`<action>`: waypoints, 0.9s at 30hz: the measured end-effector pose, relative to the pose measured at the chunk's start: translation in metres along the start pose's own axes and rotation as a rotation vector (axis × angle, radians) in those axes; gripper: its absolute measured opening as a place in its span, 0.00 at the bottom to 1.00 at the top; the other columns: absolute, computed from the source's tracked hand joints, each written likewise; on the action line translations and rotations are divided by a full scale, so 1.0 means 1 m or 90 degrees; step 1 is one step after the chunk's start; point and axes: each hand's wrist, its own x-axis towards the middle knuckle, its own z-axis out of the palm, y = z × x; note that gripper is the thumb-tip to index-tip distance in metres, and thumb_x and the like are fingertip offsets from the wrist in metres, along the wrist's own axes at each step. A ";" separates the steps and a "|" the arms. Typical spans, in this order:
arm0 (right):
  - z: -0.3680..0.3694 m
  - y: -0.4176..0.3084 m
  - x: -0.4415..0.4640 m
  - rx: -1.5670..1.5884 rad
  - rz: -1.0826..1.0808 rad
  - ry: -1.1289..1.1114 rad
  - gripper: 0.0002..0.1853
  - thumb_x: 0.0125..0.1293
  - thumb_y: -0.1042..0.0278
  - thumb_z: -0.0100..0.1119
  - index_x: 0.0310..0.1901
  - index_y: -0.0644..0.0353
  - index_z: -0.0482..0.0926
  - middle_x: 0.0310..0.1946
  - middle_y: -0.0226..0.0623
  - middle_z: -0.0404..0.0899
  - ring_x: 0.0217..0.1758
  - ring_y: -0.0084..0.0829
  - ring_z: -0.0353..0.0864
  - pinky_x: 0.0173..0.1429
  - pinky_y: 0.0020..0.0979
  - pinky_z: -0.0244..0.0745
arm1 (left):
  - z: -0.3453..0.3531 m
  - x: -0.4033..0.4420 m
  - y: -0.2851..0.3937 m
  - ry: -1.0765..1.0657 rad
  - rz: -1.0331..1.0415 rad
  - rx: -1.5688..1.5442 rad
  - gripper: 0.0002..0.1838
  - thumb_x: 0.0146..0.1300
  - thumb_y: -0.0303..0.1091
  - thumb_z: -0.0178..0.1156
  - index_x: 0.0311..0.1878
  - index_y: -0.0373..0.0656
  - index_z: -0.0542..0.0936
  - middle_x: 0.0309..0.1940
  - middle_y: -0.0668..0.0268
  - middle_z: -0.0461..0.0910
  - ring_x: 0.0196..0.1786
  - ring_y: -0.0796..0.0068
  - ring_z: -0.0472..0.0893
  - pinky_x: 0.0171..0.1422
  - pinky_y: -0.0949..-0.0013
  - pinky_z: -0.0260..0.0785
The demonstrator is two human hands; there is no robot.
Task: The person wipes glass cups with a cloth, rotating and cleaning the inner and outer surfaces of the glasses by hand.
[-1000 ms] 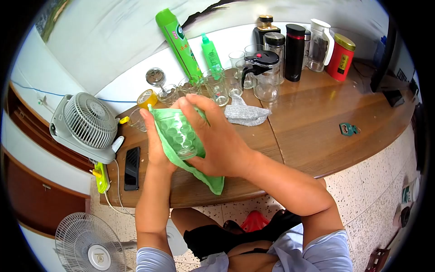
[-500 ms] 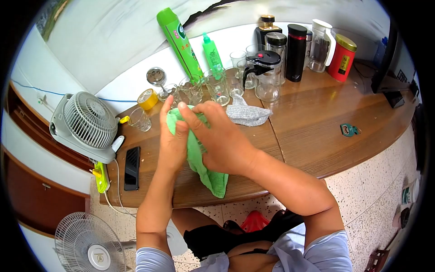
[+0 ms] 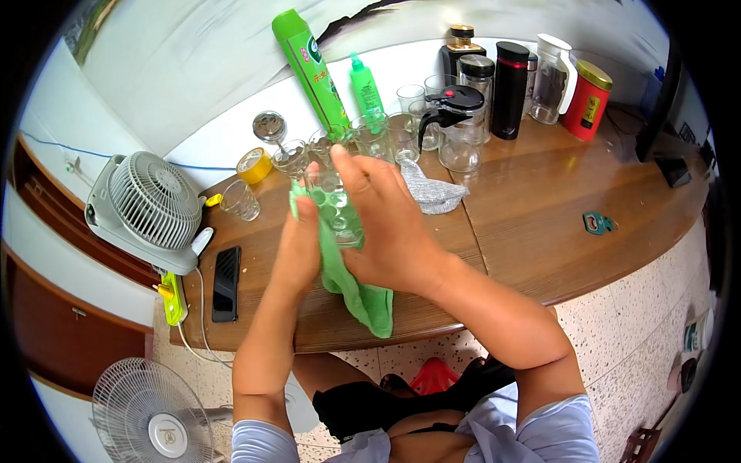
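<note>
Between my two hands, above the near part of the table, is a clear drinking glass (image 3: 338, 210), tilted, with round dimples in its wall. My left hand (image 3: 297, 243) holds a green cloth (image 3: 356, 297) against the left side of the glass. The cloth's loose end hangs down toward the table's front edge. On the other side, my right hand (image 3: 390, 216) is closed around the glass, its fingers pointing up and away. A grey-white cloth (image 3: 432, 189) lies crumpled just beyond my right hand.
Behind my hands stand several glasses (image 3: 372, 139), a black-lidded glass pot (image 3: 461, 147), green bottles, a black flask (image 3: 509, 92) and a red tin (image 3: 588, 100). On the left are a fan (image 3: 154, 202), yellow tape (image 3: 254, 165) and a phone (image 3: 226, 284). A green bottle opener (image 3: 596, 223) lies right.
My right hand has shifted, and more of the glass shows between my hands. The cloth has slid off the glass's top toward my left hand.
</note>
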 end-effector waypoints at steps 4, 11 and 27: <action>0.005 0.006 -0.008 -0.065 -0.010 -0.097 0.59 0.52 0.83 0.71 0.85 0.56 0.49 0.72 0.59 0.66 0.74 0.63 0.68 0.74 0.55 0.73 | 0.002 -0.005 -0.003 0.023 0.094 0.129 0.54 0.77 0.71 0.52 0.88 0.39 0.45 0.76 0.52 0.69 0.77 0.60 0.72 0.80 0.57 0.67; 0.009 -0.006 -0.002 0.049 -0.088 0.015 0.60 0.55 0.77 0.76 0.86 0.56 0.47 0.73 0.60 0.64 0.75 0.65 0.68 0.74 0.53 0.74 | -0.003 -0.004 0.025 0.035 -0.020 -0.235 0.53 0.75 0.81 0.36 0.81 0.41 0.66 0.72 0.58 0.76 0.72 0.63 0.78 0.74 0.56 0.75; 0.006 -0.001 -0.009 -0.037 0.051 -0.107 0.57 0.53 0.83 0.70 0.85 0.55 0.52 0.66 0.56 0.67 0.69 0.63 0.68 0.71 0.52 0.74 | 0.007 -0.008 0.006 0.001 0.134 0.133 0.59 0.71 0.70 0.63 0.87 0.38 0.47 0.74 0.54 0.72 0.76 0.65 0.73 0.78 0.59 0.70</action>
